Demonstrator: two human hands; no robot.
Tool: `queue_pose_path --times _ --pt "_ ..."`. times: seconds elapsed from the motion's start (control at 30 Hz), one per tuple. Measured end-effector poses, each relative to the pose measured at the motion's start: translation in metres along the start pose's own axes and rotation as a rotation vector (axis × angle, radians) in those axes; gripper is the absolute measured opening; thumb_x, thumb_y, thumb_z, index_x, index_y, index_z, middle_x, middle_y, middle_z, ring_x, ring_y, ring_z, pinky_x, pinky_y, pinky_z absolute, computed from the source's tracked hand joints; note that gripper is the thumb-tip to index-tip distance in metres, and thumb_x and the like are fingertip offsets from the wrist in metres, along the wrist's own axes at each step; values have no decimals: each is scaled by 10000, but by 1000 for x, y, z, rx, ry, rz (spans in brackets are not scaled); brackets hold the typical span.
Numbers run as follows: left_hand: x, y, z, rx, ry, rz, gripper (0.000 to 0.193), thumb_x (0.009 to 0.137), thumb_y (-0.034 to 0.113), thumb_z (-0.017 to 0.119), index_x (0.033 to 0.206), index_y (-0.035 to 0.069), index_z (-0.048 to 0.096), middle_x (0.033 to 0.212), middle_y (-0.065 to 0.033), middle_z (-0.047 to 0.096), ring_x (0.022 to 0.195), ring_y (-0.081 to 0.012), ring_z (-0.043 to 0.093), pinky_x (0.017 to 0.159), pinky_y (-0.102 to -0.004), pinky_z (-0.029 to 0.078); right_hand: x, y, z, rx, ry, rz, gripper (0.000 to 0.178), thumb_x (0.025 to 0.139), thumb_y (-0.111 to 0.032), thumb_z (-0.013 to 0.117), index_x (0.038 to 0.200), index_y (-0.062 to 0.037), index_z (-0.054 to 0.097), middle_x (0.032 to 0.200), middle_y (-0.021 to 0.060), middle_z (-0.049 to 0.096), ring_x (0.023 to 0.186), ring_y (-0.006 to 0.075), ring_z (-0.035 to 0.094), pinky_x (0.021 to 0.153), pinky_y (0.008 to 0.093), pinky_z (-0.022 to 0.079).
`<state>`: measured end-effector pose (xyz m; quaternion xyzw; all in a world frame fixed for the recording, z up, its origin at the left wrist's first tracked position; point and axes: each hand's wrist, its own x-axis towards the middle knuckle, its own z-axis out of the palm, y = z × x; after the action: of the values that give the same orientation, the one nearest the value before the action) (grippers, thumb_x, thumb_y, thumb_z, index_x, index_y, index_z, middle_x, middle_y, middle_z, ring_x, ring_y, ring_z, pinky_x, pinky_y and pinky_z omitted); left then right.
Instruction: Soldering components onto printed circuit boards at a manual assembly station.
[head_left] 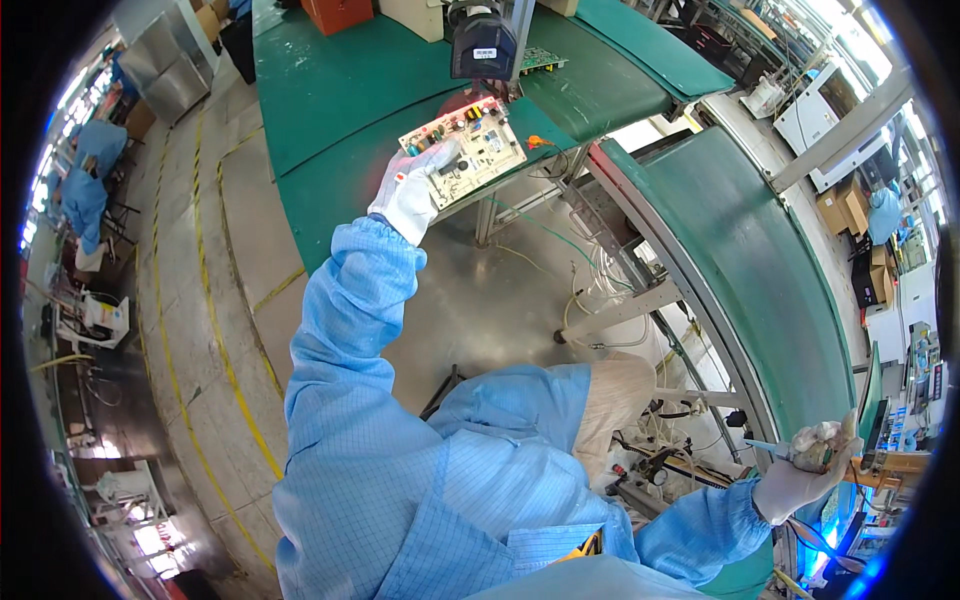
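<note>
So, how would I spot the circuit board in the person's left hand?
Find the green-topped bench at the upper left, then the white-gloved left hand over its near edge. That hand holds the circuit board, a flat, roughly rectangular panel. Its pale cream face sets it apart from the green board lying farther back.

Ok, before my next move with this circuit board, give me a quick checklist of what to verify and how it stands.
1. Both hands covered: ok. Left hand and right hand are gloved.
2. Board gripped: ok. The left hand holds the cream circuit board near its left end.
3. Component side up: ok.
4. Board resting on the green bench: cannot tell. It overlaps the near edge in view, but contact is unclear.
5. Right hand free: cannot tell. Something crumpled shows there, unclear at this size.
6. Green circuit board kept apart: ok. It lies farther back.
</note>
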<state>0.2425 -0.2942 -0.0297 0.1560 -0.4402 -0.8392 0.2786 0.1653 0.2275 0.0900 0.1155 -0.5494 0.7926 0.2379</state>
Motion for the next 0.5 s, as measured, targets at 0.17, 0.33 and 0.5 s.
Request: queue_pose_path --times 0.17,0.33,0.5 --pt "21 -3 -2 -284 69 88 329 902 148 634 1165 -44 589 1125 -139 648 987 -228 654 882 -330 540 -3 -1 3 -14 37 1 466 974 -343 525 1244 37 543 822 43 535 652 78 501 509 196 412" --pt "37 -6 -13 -331 143 96 298 899 152 637 1131 -32 602 1093 -129 658 965 -233 656 887 -345 538 -6 -2 4 -22 8 10 470 970 -346 535 1253 30 538 839 39 548 683 67 510 515 191 417" --pt "32 -3 -7 -332 132 78 280 929 140 587 1159 -19 586 1125 -145 650 1006 -266 648 899 -380 536 -4 -1 0 23 -21 25 460 968 -327 541 1271 18 527 858 33 563 697 65 518 530 184 400"
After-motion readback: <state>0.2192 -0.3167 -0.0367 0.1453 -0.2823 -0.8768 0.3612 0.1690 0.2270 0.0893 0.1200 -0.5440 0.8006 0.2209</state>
